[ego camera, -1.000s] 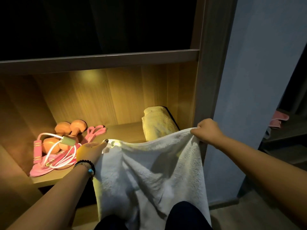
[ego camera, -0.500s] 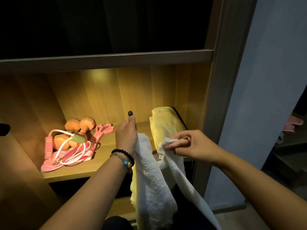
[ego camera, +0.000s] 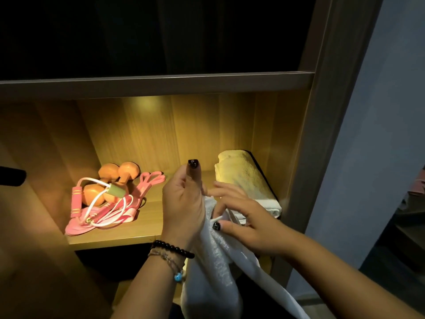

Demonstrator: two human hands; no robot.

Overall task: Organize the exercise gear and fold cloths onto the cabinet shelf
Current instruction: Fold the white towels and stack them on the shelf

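**Two corners of the white cloth meet in front of the shelf**

The white cloth [ego camera: 213, 268] hangs down from both hands, its long axis almost vertical, in front of the shelf [ego camera: 128, 236] edge and not yet on it. The left hand [ego camera: 184, 203] grips the top edge in curled fingers, thumb pointing up. The right hand [ego camera: 243, 224] pinches the other corner and touches the left one. The free place on the shelf lies just behind the hands, between the pink jump rope [ego camera: 99, 210] and the folded yellow towel [ego camera: 246, 178]. A second ago the hands were wide apart with the cloth spread; now they are together and the cloth is halved.
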